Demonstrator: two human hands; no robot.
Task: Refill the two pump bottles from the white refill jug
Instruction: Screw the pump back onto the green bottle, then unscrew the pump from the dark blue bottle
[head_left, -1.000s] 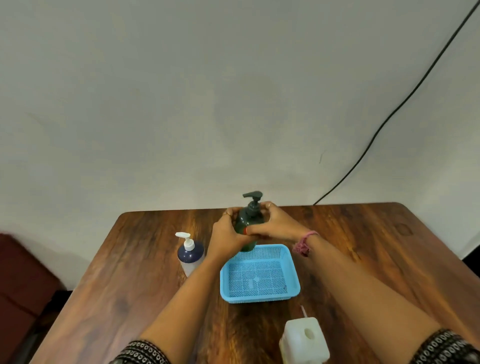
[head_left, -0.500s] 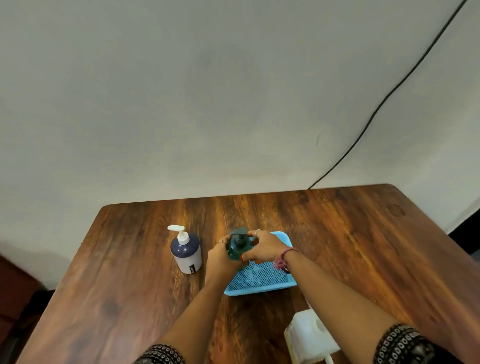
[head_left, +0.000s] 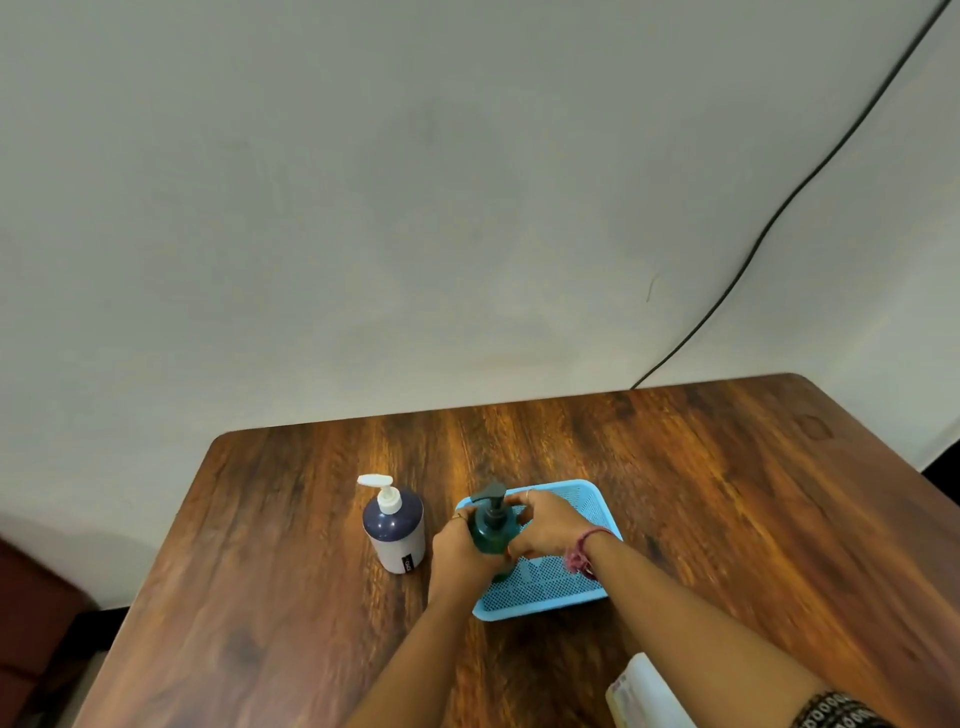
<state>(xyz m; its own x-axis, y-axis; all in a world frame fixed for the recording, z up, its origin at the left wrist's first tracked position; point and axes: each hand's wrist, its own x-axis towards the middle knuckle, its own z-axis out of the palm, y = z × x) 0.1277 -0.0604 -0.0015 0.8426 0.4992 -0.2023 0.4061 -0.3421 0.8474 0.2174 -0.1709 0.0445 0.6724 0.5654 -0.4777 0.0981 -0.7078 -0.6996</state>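
Lowered since a second ago: green pump bottle (head_left: 491, 532), then held up above the blue basket (head_left: 582, 587), now low at the basket's left edge. Left hand (head_left: 460, 548) wraps the body; right hand (head_left: 543, 525) curls round its neck side. Both grips closed on it. Rigid, smooth plastic, likely light if near empty; hold body, twist at collar. Navy bottle (head_left: 393, 525) stands left on tabletop (head_left: 260, 571); white jug (head_left: 644, 696) near edge.
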